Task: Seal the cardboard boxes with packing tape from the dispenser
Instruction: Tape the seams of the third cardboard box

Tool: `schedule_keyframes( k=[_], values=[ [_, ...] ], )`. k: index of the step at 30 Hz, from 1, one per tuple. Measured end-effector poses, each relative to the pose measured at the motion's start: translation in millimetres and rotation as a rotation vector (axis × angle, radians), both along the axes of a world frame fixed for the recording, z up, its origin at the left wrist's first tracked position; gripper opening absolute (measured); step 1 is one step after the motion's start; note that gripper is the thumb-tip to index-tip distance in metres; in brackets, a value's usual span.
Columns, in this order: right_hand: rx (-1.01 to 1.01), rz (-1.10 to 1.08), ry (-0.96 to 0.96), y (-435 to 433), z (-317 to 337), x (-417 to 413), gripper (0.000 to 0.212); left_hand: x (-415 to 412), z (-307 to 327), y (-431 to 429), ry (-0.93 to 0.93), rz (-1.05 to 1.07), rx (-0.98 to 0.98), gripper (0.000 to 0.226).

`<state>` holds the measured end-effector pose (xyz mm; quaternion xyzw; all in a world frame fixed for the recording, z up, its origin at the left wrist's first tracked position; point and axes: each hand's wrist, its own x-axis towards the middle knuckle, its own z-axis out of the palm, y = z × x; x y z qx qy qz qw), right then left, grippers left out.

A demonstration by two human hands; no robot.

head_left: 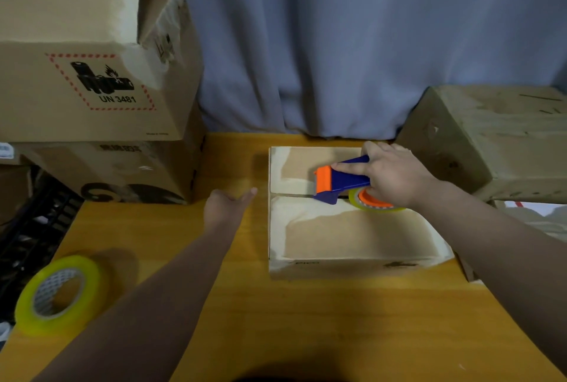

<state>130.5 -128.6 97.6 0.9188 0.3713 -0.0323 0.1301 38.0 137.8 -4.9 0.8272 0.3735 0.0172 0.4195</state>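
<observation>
A flat cardboard box (pixel 346 237) lies on the wooden table (pixel 190 274), its two top flaps meeting at a seam across the middle. My right hand (pixel 395 179) grips a blue and orange tape dispenser (pixel 340 182) with a yellowish tape roll, held on the seam near the box's middle, with its orange front end pointing left. My left hand (pixel 227 206) hovers over the table just left of the box with its fingers loose and straight, holding nothing.
A spare yellow tape roll (pixel 58 292) lies at the table's near left. Stacked cardboard boxes (pixel 92 96) stand at the back left, another large box (pixel 497 139) at the back right. A blue curtain (pixel 337 44) hangs behind. A dark crate (pixel 33 228) sits beside the table, left.
</observation>
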Motion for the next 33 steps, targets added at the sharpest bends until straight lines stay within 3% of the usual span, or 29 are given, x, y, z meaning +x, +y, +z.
schedule_keyframes(
  k=[4,10,14,16,18,19,21,22,24,26,28,30,33],
  values=[
    [0.011,-0.012,0.008,0.2,0.2,-0.5,0.064,5.6,-11.1,-7.1,0.034,0.013,-0.001,0.054],
    [0.01,-0.018,0.019,-0.7,0.5,-2.9,0.069,9.2,-8.9,-22.1,0.273,-0.137,-0.036,0.062],
    [0.004,-0.024,0.028,0.7,4.1,-4.5,0.067,11.6,-7.6,-17.3,0.492,-0.21,0.063,0.088],
    [0.005,-0.029,0.039,0.2,5.4,-3.8,0.067,7.5,-1.7,-16.1,0.34,-0.079,0.054,0.087],
    [0.017,-0.024,0.063,-2.3,6.0,-3.2,0.066,7.2,3.7,-20.3,-0.033,-0.047,-0.155,0.07],
    [0.032,-0.027,0.078,-3.5,6.7,-2.3,0.067,6.9,6.7,-26.1,-0.107,-0.084,-0.336,0.066],
    [0.059,-0.055,0.138,-2.9,11.2,-0.7,0.073,5.0,14.0,-42.7,0.013,-0.183,-0.602,0.084],
    [0.086,-0.08,0.18,-0.7,13.8,0.9,0.074,4.0,17.2,-49.3,0.082,-0.236,-0.598,0.093],
    [0.129,-0.127,0.225,5.4,17.8,7.8,0.071,2.2,18.8,-56.5,0.045,-0.37,-0.303,0.102],
    [0.111,-0.136,0.221,12.2,19.9,20.2,0.064,-8.8,23.1,-58.3,-0.046,-0.66,0.119,0.122],
    [0.088,-0.157,0.334,16.4,24.6,35.4,0.073,-20.8,30.8,-61.2,-0.039,-0.963,0.423,0.138],
    [0.078,-0.18,0.526,20.6,32.7,52.8,0.089,-26.7,34.0,-65.9,0.032,-1.105,0.555,0.141],
    [0.033,-0.194,0.764,35.6,35.3,74.2,0.105,-28.1,34.8,-72.1,0.076,-1.089,0.631,0.14]
  ],
)
